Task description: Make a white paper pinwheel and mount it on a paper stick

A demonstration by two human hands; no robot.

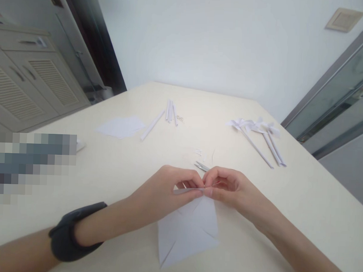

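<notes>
Matte cream table (pixel 301 203), smooth and bare of pattern, its far corner cut at an angle toward a pale wall. Near the front edge, a thin white paper square (pixel 187 231), flat on the tabletop, slit inward from the corners so that triangular flaps show, soft creases running toward the centre. Above that sheet, a slim rolled paper stick (pixel 188 190), white and tubular, held level. Left hand (pixel 167 191) curled around the stick, thumb and forefinger pinched shut on its right end, knuckles turned up, wrist resting low with a dark padded band (pixel 73 231) strapped around the forearm. Right hand (pixel 227 187) meeting it fingertip to fingertip, thumb and forefinger closed on something very small at the stick's tip, too tiny to identify; remaining fingers bent loosely inward, forearm angled in from the lower right. Just beyond the knuckles, small metal scissors (pixel 201 166), shiny and pointed, lying on the table, with a few thin paper slivers (pixel 198 152) near them. Farther back, a bundle of white rolled sticks (pixel 169 111) laid side by side, one more stick lying slantwise next to it, and a loose stack of flat white sheets (pixel 121 126) to the left. On the right, well apart from the hands, finished paper pinwheels (pixel 260 129) with folded, petal-like vanes on long sticks. Louvred cabinet (pixel 37 87) at the left.
</notes>
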